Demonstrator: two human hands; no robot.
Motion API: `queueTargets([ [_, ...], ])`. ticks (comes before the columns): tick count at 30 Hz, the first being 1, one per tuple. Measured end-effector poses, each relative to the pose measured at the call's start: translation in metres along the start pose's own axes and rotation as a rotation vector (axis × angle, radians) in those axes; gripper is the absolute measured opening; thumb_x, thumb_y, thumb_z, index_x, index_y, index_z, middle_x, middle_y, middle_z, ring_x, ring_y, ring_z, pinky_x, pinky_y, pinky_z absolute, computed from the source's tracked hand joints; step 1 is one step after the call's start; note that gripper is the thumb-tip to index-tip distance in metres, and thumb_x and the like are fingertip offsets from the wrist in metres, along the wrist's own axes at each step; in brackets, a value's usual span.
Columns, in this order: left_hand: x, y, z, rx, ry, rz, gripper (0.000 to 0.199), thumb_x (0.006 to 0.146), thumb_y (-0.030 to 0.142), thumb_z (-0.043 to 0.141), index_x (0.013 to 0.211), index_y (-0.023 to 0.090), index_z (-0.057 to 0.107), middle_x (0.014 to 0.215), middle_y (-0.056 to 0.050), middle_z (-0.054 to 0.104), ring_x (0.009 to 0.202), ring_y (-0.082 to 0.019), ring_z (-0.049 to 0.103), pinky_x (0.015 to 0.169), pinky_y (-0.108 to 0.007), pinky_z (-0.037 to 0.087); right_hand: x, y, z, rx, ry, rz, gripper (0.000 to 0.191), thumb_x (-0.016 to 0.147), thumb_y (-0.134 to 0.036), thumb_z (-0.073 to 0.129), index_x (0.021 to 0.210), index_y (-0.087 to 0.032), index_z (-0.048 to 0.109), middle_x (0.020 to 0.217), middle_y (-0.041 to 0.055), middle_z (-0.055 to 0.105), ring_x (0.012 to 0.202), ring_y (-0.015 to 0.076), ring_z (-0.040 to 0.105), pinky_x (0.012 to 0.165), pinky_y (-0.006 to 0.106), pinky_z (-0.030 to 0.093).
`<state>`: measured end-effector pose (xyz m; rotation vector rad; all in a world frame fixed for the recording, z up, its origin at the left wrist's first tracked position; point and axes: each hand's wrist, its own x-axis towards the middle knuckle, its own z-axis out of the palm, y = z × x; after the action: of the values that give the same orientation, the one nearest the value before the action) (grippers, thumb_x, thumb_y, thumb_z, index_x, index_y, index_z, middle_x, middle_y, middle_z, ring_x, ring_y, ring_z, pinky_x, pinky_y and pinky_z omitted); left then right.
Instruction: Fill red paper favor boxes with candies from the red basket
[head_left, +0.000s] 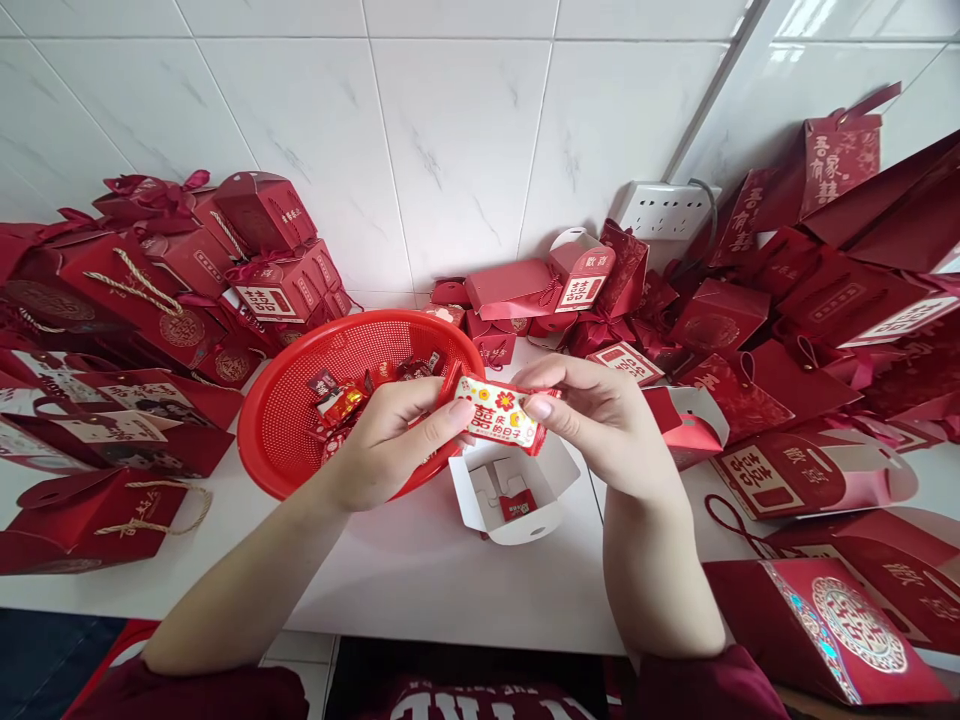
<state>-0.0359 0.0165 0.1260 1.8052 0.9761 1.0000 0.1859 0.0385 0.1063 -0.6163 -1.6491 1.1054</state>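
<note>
Between my two hands is a wrapped candy (pixel 499 412), red and white with flowers and Chinese characters printed on it. My left hand (pixel 401 435) pinches its left end, thumb on top. The right end is gripped by my right hand (pixel 592 415) between thumb and fingers. Just below the candy stands an open box (pixel 517 500), white inside, with a small red piece at its bottom. Left of it, partly behind my left hand, a red plastic basket (pixel 274 420) holds several wrapped sweets (pixel 341 400).
Stacked red gift boxes (pixel 262 215) fill the left side of the white table (pixel 450 590). More red boxes (pixel 802 480) crowd the right, and others (pixel 510 290) stand along the tiled wall (pixel 457 150). A white power strip (pixel 664 210) rests against the wall.
</note>
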Motion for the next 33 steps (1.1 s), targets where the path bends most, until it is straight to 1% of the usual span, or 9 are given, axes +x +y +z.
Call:
queueTargets([
  [4, 0.0, -0.002, 0.003, 0.19, 0.04, 0.117, 0.028, 0.101, 0.038, 0.053, 0.085, 0.017, 0.065, 0.078, -0.002, 0.063, 0.069, -0.013, 0.055, 0.063, -0.025, 0.043, -0.001, 0.0, 0.002, 0.044, -0.025, 0.045, 0.027, 0.085, -0.035, 0.079, 0.108, -0.025, 0.07, 0.1, 0.0023, 0.072, 0.084, 0.0165, 0.068, 0.078, 0.031, 0.057],
  [6, 0.001, -0.001, 0.005, 0.27, 0.039, 0.171, 0.025, 0.101, 0.034, 0.053, 0.086, 0.017, 0.065, 0.076, 0.0, 0.062, 0.067, -0.012, 0.054, 0.063, -0.024, 0.043, -0.002, -0.001, 0.001, 0.075, -0.042, 0.059, 0.03, 0.083, -0.033, 0.081, 0.109, -0.024, 0.07, 0.102, 0.0027, 0.072, 0.082, 0.0161, 0.068, 0.076, 0.03, 0.058],
  [9, 0.005, 0.0, 0.007, 0.318, -0.007, 0.182, 0.024, 0.101, 0.032, 0.052, 0.088, 0.017, 0.066, 0.072, 0.001, 0.06, 0.065, -0.011, 0.053, 0.062, -0.023, 0.043, -0.004, -0.002, -0.003, 0.143, -0.03, 0.08, 0.031, 0.081, -0.03, 0.083, 0.108, -0.022, 0.07, 0.099, 0.0023, 0.072, 0.078, 0.0148, 0.068, 0.072, 0.029, 0.059],
  [12, 0.01, -0.003, 0.011, 0.308, -0.072, 0.165, 0.025, 0.102, 0.033, 0.051, 0.09, 0.017, 0.066, 0.075, 0.001, 0.064, 0.068, -0.012, 0.057, 0.064, -0.023, 0.044, -0.01, -0.004, -0.01, 0.167, 0.008, 0.09, 0.032, 0.078, -0.026, 0.085, 0.107, -0.021, 0.071, 0.096, 0.001, 0.072, 0.076, 0.0138, 0.068, 0.07, 0.027, 0.06],
  [14, 0.014, -0.006, 0.015, 0.301, -0.093, 0.163, 0.024, 0.102, 0.034, 0.051, 0.096, 0.018, 0.068, 0.08, 0.0, 0.067, 0.073, -0.013, 0.061, 0.065, -0.024, 0.046, -0.016, -0.004, -0.015, 0.167, 0.031, 0.098, 0.033, 0.078, -0.025, 0.085, 0.108, -0.021, 0.072, 0.096, 0.0014, 0.073, 0.08, 0.0143, 0.069, 0.074, 0.027, 0.06],
  [18, 0.019, -0.011, 0.028, 0.295, -0.096, 0.211, 0.021, 0.1, 0.033, 0.056, 0.1, 0.019, 0.072, 0.083, 0.0, 0.069, 0.074, -0.013, 0.062, 0.066, -0.023, 0.047, -0.034, 0.001, -0.023, 0.199, 0.121, 0.113, 0.03, 0.08, -0.028, 0.083, 0.108, -0.021, 0.075, 0.098, 0.0027, 0.075, 0.089, 0.0157, 0.071, 0.083, 0.029, 0.059],
  [24, 0.017, -0.014, 0.05, 0.148, -0.08, 0.193, 0.016, 0.094, 0.03, 0.067, 0.107, 0.021, 0.072, 0.099, -0.001, 0.075, 0.088, -0.015, 0.069, 0.077, -0.024, 0.054, -0.066, 0.014, -0.023, 0.065, 0.262, 0.187, 0.027, 0.08, -0.034, 0.083, 0.103, -0.021, 0.078, 0.094, 0.0043, 0.078, 0.089, 0.0197, 0.073, 0.081, 0.033, 0.058],
  [28, 0.011, -0.025, 0.053, 0.153, 0.013, 0.321, 0.013, 0.09, 0.022, 0.072, 0.102, 0.021, 0.076, 0.096, -0.003, 0.076, 0.088, -0.015, 0.069, 0.081, -0.025, 0.054, -0.075, 0.014, -0.015, -0.059, 0.3, 0.12, 0.02, 0.081, -0.031, 0.083, 0.099, -0.023, 0.079, 0.099, 0.0046, 0.078, 0.094, 0.0204, 0.072, 0.087, 0.035, 0.057],
  [33, 0.0, -0.034, 0.044, 0.21, 0.047, 0.507, 0.029, 0.085, 0.014, 0.076, 0.112, 0.023, 0.075, 0.104, -0.004, 0.075, 0.095, -0.016, 0.069, 0.089, -0.03, 0.054, -0.078, 0.015, -0.006, -0.179, 0.321, -0.08, 0.015, 0.081, -0.024, 0.083, 0.095, -0.028, 0.081, 0.105, 0.0043, 0.076, 0.097, 0.02, 0.068, 0.089, 0.036, 0.053],
])
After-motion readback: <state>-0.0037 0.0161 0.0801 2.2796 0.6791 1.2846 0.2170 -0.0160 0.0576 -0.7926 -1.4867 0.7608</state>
